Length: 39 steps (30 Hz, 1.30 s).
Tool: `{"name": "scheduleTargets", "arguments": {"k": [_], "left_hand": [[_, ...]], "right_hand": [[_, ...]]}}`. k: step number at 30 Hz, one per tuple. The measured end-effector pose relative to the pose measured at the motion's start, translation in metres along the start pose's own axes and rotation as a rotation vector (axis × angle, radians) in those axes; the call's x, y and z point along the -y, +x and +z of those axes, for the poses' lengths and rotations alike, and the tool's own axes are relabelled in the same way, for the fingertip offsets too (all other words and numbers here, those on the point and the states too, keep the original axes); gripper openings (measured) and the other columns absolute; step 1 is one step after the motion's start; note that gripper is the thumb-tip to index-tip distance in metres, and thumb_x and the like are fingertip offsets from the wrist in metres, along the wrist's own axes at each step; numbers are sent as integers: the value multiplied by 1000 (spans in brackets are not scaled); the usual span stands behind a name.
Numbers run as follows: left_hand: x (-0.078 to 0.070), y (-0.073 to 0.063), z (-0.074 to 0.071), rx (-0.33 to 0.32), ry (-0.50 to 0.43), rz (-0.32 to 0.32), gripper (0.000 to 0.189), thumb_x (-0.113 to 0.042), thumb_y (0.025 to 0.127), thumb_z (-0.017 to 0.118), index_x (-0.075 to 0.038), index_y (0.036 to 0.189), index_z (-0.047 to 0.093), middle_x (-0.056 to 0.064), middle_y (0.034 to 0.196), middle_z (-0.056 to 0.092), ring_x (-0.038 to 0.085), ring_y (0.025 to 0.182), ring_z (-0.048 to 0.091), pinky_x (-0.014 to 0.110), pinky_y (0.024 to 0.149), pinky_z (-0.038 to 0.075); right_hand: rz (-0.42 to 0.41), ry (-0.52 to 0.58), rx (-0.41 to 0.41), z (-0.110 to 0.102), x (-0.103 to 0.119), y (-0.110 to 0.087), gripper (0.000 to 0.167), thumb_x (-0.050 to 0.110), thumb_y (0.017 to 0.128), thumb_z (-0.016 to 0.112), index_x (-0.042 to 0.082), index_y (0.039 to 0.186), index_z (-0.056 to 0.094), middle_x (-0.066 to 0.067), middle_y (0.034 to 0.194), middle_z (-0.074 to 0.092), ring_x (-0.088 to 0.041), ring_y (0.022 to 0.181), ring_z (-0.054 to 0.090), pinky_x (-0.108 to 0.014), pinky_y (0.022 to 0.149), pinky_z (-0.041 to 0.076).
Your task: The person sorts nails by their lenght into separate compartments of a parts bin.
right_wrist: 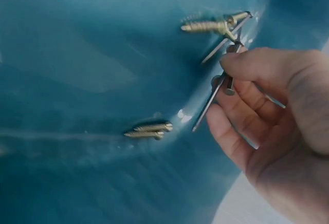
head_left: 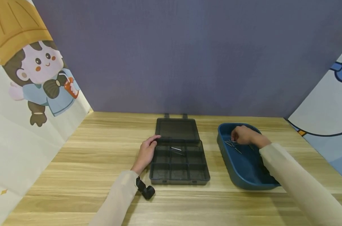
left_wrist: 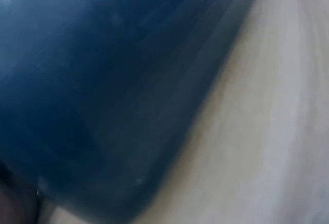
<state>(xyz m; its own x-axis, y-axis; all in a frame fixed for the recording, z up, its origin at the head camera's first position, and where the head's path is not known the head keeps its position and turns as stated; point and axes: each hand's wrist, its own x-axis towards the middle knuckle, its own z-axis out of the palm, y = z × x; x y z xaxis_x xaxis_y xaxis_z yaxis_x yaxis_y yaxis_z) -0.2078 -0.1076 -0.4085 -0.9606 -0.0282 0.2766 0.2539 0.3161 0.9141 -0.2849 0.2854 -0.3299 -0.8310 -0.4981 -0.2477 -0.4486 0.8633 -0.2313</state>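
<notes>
My right hand [head_left: 243, 135] is inside the blue bin [head_left: 227, 158], at its far left end. In the right wrist view its thumb and fingers pinch a silver nail [right_wrist: 208, 106], point down. More nails [right_wrist: 218, 50] and brass-coloured screws [right_wrist: 201, 27] lie by the fingertips, with another small group of screws [right_wrist: 149, 130] apart from them. My left hand [head_left: 146, 152] rests at the left edge of the dark clear compartment box [head_left: 179, 182], index finger extended near the hinge. Two nails [head_left: 176, 148] lie in its middle compartment.
The box's lid [head_left: 176, 129] is folded back flat on the wooden table [head_left: 97, 175]. A grey partition [head_left: 171, 62] stands behind, with printed side panels [head_left: 7, 131] left and right. A black wrist camera [head_left: 146, 191] hangs from the left sleeve beside the box.
</notes>
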Motion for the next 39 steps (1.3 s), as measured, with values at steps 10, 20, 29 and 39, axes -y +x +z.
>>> {"name": "scheduleTargets", "arguments": {"k": [10,20,29,39], "left_hand": [[-5,-1,-1,0,7,6,32,0,94,42,7,119,61,25,131,56,37,130,45,50,110,34],[0,1,1,-4,10,11,33,1,93,42,6,119,62,24,130,57,37,130,46,49,110,34],[-1,0,2,9,-4,7,33,0,94,42,6,120,61,24,131,56,36,130,46,49,111,33],[1,0,1,-1,2,16,33,0,94,43,5,119,62,23,130,57,36,129,46,49,110,34]], "right_hand": [[33,13,24,7,-3,2,13,-4,77,56,8,81,62,-6,77,61,-15,67,50,-28,61,41],[32,-13,9,-4,-4,-2,7,0,76,62,6,79,61,-3,76,60,-15,67,51,-30,61,44],[26,3,-8,-11,-1,-9,9,-2,72,62,5,78,60,-2,74,57,-15,66,48,-28,59,41],[-15,28,10,-27,11,-17,16,-9,69,58,3,79,57,-4,71,53,-14,63,46,-27,55,39]]}}
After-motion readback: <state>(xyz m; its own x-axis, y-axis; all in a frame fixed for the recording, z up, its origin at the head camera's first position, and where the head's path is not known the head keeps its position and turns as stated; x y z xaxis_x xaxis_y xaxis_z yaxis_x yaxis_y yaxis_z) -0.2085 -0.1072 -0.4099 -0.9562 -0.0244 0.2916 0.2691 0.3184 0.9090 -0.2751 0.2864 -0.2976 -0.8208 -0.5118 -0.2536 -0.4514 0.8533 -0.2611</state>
